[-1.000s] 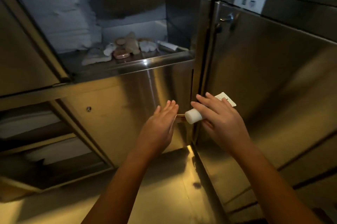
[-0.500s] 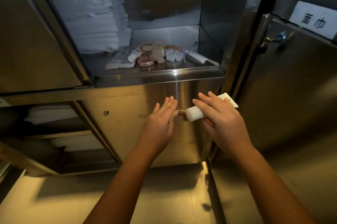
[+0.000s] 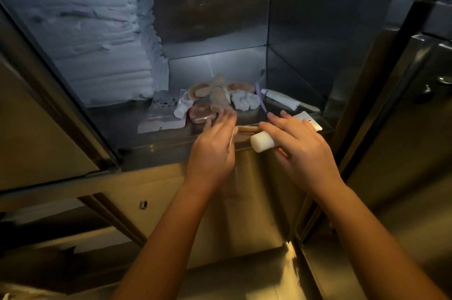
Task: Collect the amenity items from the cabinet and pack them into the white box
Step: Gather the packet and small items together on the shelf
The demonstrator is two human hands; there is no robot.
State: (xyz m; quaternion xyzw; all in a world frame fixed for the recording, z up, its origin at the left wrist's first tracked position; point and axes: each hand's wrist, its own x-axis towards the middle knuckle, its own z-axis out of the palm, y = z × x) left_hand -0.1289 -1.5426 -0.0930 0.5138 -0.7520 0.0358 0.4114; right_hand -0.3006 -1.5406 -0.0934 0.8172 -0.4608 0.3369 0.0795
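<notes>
Several amenity items lie on the open cabinet shelf (image 3: 171, 145): a pink soap case (image 3: 201, 114), a small white bottle (image 3: 181, 110), a clear packet (image 3: 161, 114), a brown roll (image 3: 219, 99), a crumpled white item (image 3: 245, 100), a purple stick (image 3: 260, 96) and a long white tube (image 3: 281, 98). My left hand (image 3: 212, 145) reaches over the shelf edge with straight fingers, its tips at the soap case. My right hand (image 3: 300, 148) grips a white capped tube (image 3: 263, 142) together with a thin wooden stick (image 3: 247, 129). The white box is out of view.
A tall stack of folded white towels (image 3: 85, 30) fills the left of the compartment. A shut steel door (image 3: 403, 153) stands at the right. Lower left, an open compartment (image 3: 61, 238) is dark. A steel surface (image 3: 244, 280) lies below my arms.
Both hands have risen from the steel panel below to the shelf edge. My left fingers now reach the soap case. The view has moved closer to the shelf.
</notes>
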